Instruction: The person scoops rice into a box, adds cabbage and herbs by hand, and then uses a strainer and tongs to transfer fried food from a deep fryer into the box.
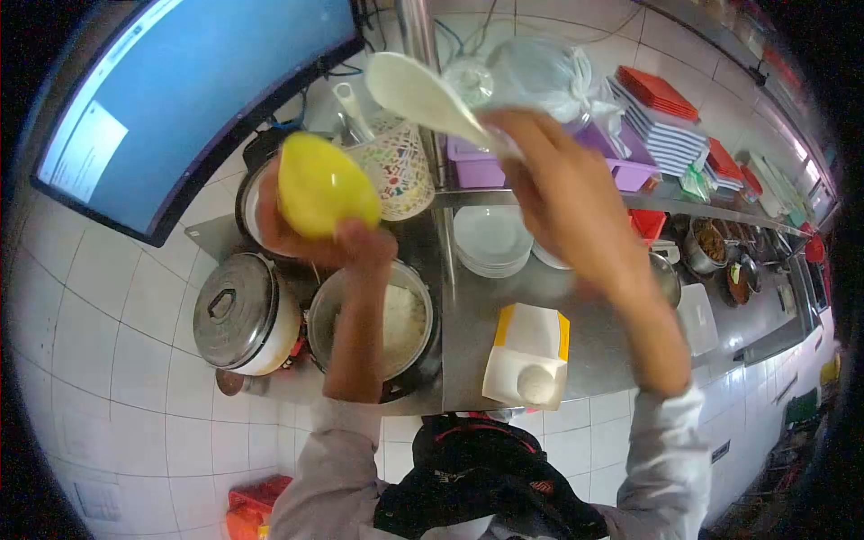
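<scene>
My left hand (364, 245) is closed around a small yellow bowl (326, 187), which is tilted on its side. In my closed right hand (571, 202) is a white rice paddle (418, 94), raised with its blade pointing left. Below my left forearm stands an open pot (428, 315) with white rice (402, 319) inside, partly hidden by the arm. A white and yellow paper food box (531, 331) lies open on the steel counter, and a rounded mound of rice (536, 384) sits at its near end.
A lidded pot (238, 310) stands left of the rice pot. Stacked white plates (492, 236) sit under the shelf. Above are a patterned bin (400, 171), a purple basket (477, 171) and piled boxes (661, 126). A monitor (198, 99) hangs at upper left.
</scene>
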{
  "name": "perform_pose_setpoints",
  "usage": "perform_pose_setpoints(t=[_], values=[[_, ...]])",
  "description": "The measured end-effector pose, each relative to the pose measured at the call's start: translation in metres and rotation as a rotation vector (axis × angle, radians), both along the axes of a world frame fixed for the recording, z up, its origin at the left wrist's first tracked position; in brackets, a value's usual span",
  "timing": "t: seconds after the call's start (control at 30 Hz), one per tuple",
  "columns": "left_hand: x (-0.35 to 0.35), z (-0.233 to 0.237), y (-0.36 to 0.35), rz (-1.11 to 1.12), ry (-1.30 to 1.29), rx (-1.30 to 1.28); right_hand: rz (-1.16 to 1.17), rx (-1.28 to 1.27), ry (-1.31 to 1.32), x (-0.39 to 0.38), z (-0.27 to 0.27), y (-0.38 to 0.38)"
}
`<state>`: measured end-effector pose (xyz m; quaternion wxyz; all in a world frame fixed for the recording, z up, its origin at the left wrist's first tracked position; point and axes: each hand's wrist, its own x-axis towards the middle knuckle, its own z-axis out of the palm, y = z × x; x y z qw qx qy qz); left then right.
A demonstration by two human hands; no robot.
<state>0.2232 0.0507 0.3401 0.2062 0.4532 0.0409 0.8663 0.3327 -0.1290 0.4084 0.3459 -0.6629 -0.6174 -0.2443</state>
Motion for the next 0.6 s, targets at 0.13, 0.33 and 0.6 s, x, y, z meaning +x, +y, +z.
perform_pose_setpoints(t=[0.13, 0.33, 0.6], values=[[0.028, 0.009, 0.076, 0.224, 0.316, 0.416, -0.06, -0.243, -0.344, 0.024, 0.073, 0.093], [0.02, 0.001, 0.102, 0.286, 0.797, 0.265, 0.056, 0.673, -0.084, -0.018, 0.111, 0.106], [-0.063, -0.053, 0.18, 0.317, 0.866, -0.101, -0.729, 0.167, 0.322, -0.009, -0.212, -0.053]])
